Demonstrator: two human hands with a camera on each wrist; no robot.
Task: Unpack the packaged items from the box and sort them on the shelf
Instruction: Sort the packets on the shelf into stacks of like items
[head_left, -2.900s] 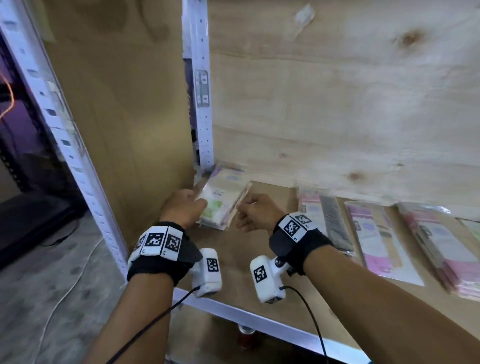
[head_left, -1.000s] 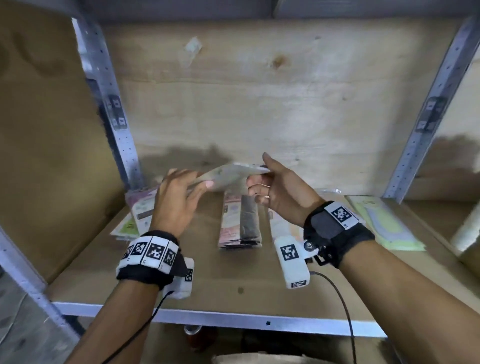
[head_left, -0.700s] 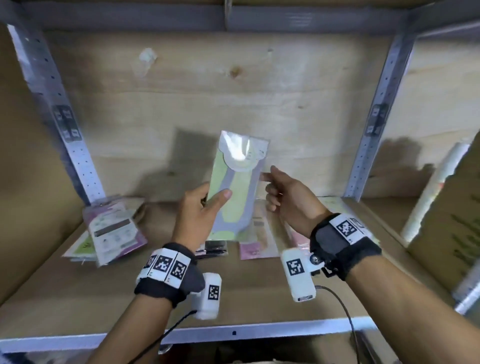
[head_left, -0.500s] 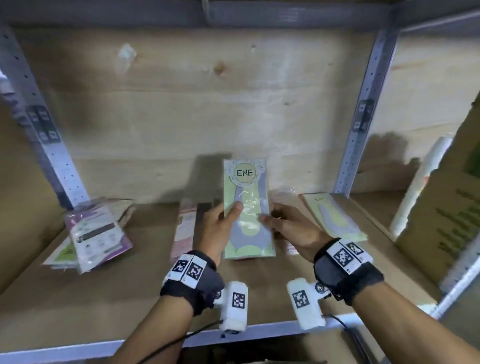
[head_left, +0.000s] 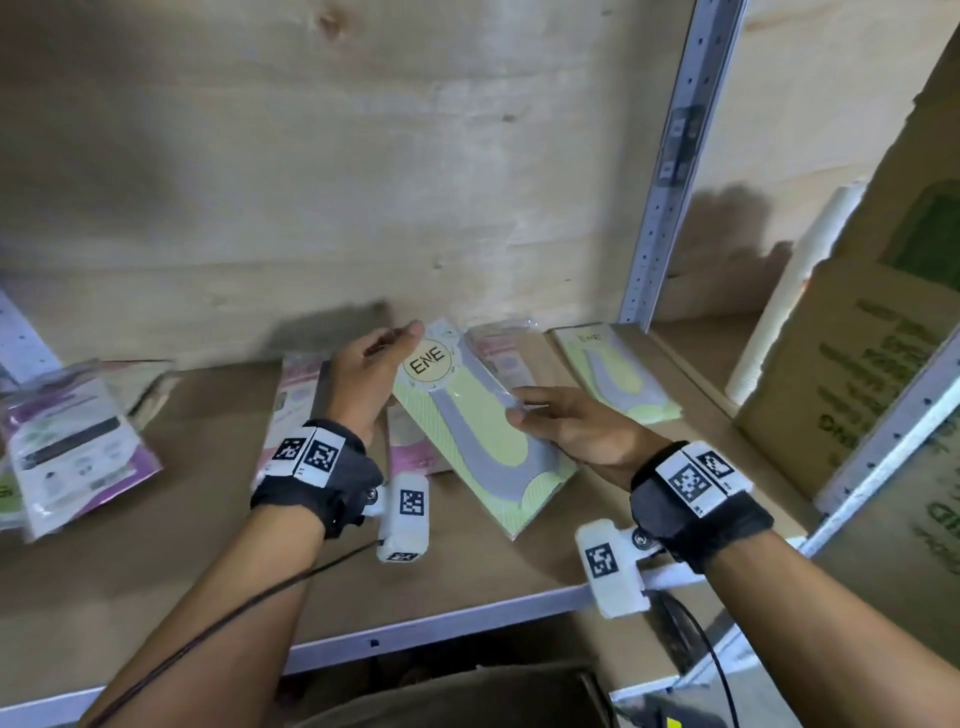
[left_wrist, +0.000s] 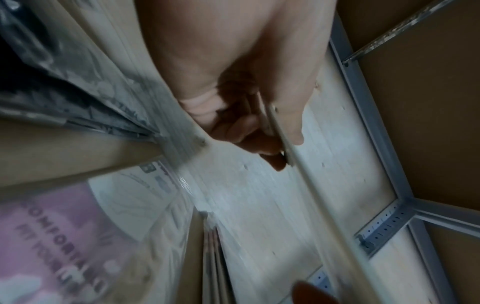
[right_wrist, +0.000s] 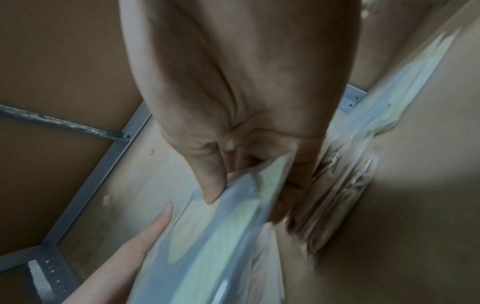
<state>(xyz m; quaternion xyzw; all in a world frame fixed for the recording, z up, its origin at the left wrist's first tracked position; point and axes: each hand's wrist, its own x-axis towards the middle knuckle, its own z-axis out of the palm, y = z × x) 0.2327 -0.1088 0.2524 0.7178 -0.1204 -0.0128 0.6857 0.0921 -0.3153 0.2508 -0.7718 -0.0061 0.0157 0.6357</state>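
A flat green and grey packet (head_left: 467, 431) marked "ENE" lies tilted just above the wooden shelf (head_left: 467, 571), over the pink packets (head_left: 410, 452). My left hand (head_left: 384, 358) holds its upper left edge, thumb and fingers pinching the thin edge (left_wrist: 275, 131). My right hand (head_left: 524, 410) pinches the right edge between thumb and fingers (right_wrist: 249, 185). A matching green packet (head_left: 618, 374) lies flat at the right end of the shelf. More pink packets (head_left: 296, 395) lie left of my left hand.
A loose pile of packets (head_left: 72, 447) sits at the shelf's left end. A metal upright (head_left: 670, 171) bounds the bay on the right, with a white roll (head_left: 789, 291) and a cardboard box (head_left: 857, 374) beyond it. An open box (head_left: 467, 696) sits below the shelf.
Both hands have brought the green packet down from upright to a low tilt over the pink packets. My left hand has slid up to its top edge.
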